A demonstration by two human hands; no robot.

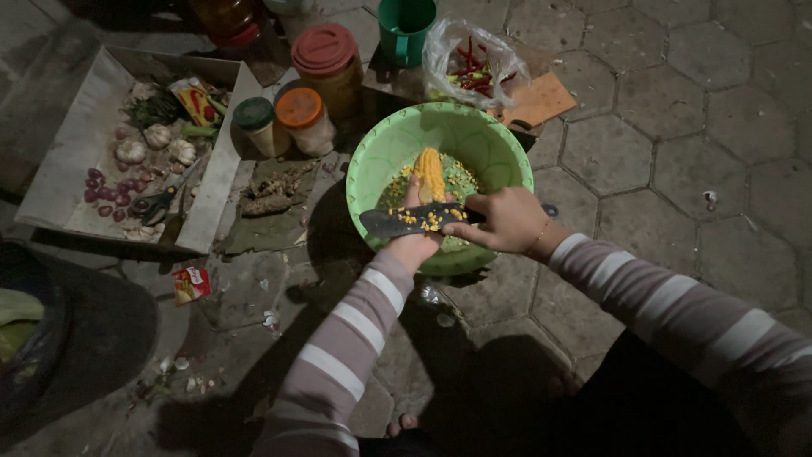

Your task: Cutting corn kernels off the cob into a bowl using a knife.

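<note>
Corn cob (429,172), stiff, slippery, being gripped at lower end by left hand (414,244) over green bowl (372,161), frame centre; knife (414,220) being clasped by right hand (507,222).

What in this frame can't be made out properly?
Head view only:
- Corn cob lower end: hidden by the left hand and the knife.
- Knife handle: covered by the right hand.
- Dark container at left: cut off by the edge, in shadow.
- Tray contents: small and dim.

Hexagon-paved floor (677,110) carries green bowl (372,161), tray (68,161), 3 jars (300,114), mug (406,30).
</note>
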